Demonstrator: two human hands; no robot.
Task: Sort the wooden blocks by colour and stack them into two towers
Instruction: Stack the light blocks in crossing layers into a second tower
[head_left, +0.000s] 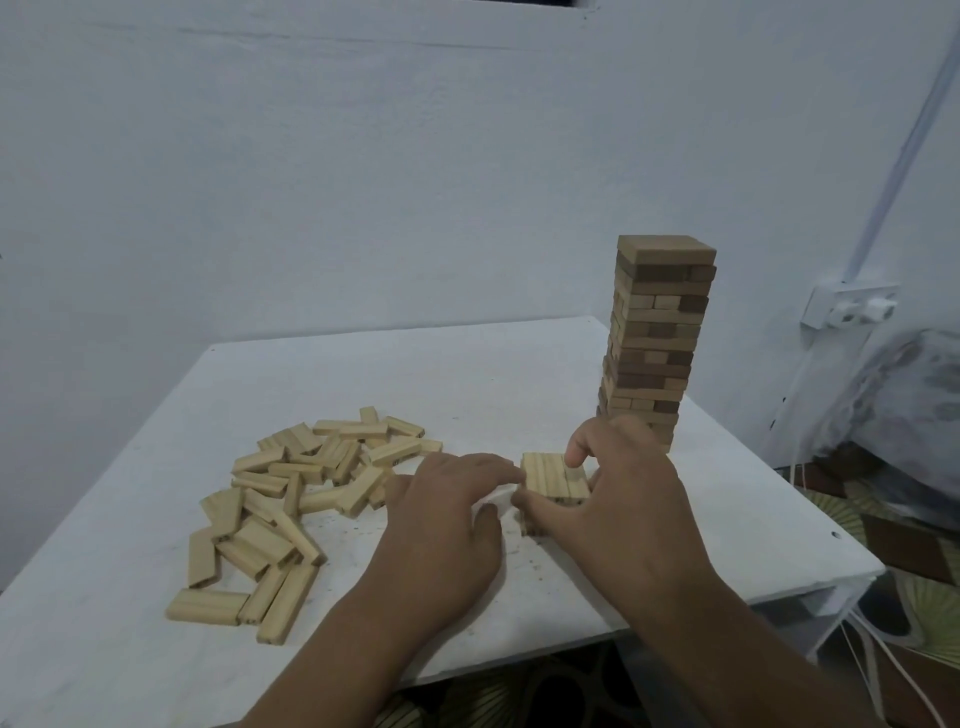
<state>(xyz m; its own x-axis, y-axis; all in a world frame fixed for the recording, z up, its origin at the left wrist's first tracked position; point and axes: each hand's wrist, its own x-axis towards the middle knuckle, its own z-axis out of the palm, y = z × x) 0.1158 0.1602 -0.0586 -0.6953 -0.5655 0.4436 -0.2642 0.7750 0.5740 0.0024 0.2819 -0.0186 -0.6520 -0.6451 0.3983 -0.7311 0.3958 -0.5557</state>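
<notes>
My left hand (447, 512) lies low over the white desk (156, 660), its fingers (488, 467) stretched out fairly straight with the tips reaching the left side of the short stack (553, 480) of pale blocks. My right hand (623, 499) comes at the same stack from the other side — thumb against the near left corner, index finger curled down onto the top layer, so these fingers pinch the stack between them; the lower layers are mostly hidden behind my hands and I cannot tell how many there are. To the left, well apart from the stack, the loose pale blocks (291, 499) lie scattered in a heap on the desk, some flat, some tipped over one another. Farther back and just behind my right hand stands the tall tower (657, 338) — layers of darker and lighter brown blocks laid crosswise, upright, close to the desk's far right edge. Beyond it is the plain wall (363, 182), with a white socket plate (852, 306) at the right.
</notes>
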